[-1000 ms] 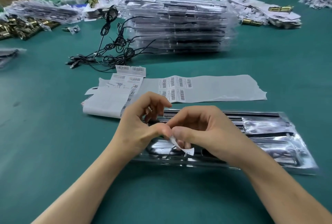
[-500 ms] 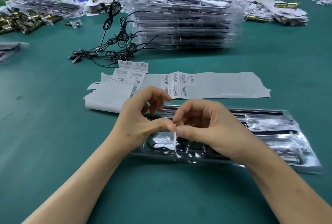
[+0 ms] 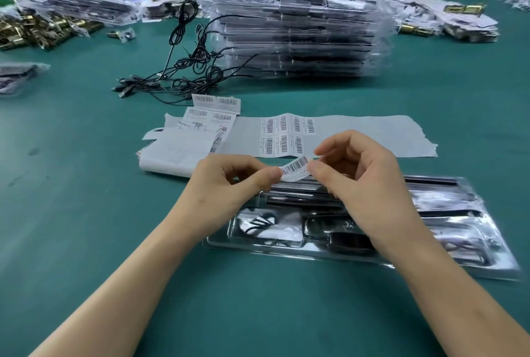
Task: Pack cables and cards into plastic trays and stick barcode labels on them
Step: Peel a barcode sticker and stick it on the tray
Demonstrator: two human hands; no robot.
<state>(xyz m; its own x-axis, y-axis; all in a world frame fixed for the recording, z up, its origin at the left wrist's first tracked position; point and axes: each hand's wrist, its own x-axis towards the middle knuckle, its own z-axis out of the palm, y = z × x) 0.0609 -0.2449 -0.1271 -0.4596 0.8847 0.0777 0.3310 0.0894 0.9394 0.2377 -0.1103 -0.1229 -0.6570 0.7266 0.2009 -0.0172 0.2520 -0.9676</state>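
White barcode label (image 3: 295,172): left hand (image 3: 226,184) pinches one end, right hand (image 3: 358,181) the other. We advise lowering it taut and square onto the clear plastic tray (image 3: 223,243).

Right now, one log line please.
step: labelling | left hand: pinches barcode label | right hand: pinches barcode label | tray: packed, below hands

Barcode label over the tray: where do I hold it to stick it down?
By its two short ends, pinched from either side, as the left hand and right hand do. The barcode label is a thin strip, printed face up, above the tray; end grips probably leave its middle free.
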